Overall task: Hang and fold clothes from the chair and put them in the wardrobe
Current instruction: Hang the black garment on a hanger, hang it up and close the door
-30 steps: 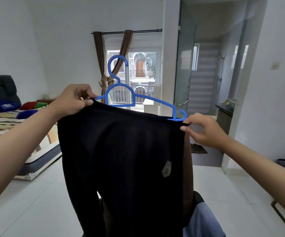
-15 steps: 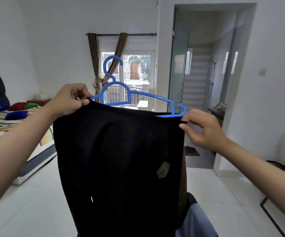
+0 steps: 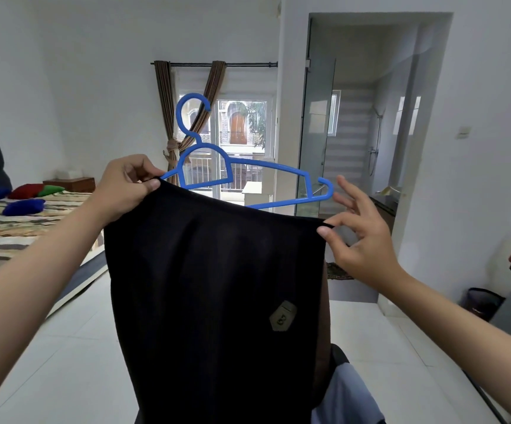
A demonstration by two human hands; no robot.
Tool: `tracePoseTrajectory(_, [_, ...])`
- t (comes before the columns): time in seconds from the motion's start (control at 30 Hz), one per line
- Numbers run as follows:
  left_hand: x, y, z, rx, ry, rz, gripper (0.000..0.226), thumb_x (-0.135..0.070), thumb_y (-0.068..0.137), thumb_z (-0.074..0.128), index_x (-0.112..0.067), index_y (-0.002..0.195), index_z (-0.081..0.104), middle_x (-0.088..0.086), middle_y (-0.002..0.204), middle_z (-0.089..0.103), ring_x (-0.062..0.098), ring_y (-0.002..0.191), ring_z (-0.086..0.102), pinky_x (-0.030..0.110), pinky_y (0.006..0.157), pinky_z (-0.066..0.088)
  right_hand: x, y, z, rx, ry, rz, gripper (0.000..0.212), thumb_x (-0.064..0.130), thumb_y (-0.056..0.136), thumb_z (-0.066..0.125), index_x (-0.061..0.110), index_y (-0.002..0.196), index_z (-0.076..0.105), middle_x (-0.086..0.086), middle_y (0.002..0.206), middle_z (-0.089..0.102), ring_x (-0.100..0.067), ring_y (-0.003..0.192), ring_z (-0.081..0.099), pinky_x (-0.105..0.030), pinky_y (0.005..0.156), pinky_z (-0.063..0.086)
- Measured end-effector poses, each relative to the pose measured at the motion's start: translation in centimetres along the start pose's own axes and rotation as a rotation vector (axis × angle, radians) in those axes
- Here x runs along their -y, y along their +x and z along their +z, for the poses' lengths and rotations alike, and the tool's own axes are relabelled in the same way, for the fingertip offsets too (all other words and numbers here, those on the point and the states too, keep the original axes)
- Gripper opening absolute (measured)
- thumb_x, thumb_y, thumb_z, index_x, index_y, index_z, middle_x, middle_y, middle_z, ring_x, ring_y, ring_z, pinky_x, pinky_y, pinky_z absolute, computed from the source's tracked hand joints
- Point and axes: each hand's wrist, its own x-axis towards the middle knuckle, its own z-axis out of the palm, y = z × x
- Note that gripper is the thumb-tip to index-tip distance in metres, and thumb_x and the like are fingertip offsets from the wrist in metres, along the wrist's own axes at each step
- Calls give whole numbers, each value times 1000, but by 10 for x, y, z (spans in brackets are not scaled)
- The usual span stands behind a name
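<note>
Left hand [image 3: 128, 186] is gripping the left top corner of the black garment [image 3: 217, 286], with the fingers curled over the cloth edge and the left end of the blue hanger [image 3: 242, 175] going in under them. Both are being held up in front of the person, at about the middle of the view. The garment is hanging straight down from its top edge and is covering most of the lower bar of the hanger, so only the hook, the neck loop and the right arm of the hanger are showing above the cloth. A small grey patch [image 3: 282, 315] is sitting on the lower right part of the garment.

Right hand [image 3: 360, 240] is pinching the right top corner of the garment between thumb and forefinger, while its other fingers are spreading out loosely, near the right tip of the hanger. I cannot tell if they are touching this tip.

Behind the left arm a bed [image 3: 18, 221] with coloured cushions is standing. Behind the hanger a window [image 3: 245, 130] with brown curtains is showing, and to the right a bathroom doorway [image 3: 370, 133] is opening.
</note>
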Motion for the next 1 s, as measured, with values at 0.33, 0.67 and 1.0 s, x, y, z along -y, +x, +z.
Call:
tracePoseTrajectory(0.33, [-12,-10,11,76,5,17,16,7,84,60,-8,87,61,2,77,59,-4,63,55,6,64,42,-5,-9,-7,-107,-7,-3,22,-3,78,71,16,87,69,-3,122,61,-18,111,62,-27,96,50])
tracePoseTrajectory(0.67, [-11,-9,23,87,33,-5,15,6,85,60,-9,88,60,0,77,61,-7,62,58,11,69,45,-6,-14,-14,-27,79,33,25,-3,80,69,20,91,70,6,93,70,-7,90,66,-23,81,55])
tracePoseTrajectory(1.0, [-9,4,12,66,-74,60,20,15,83,57,-4,79,60,-17,63,68,-6,62,61,5,64,46,-32,-15,2,86,-107,-4,6,5,80,72,11,81,72,8,118,58,3,98,58,-13,85,46])
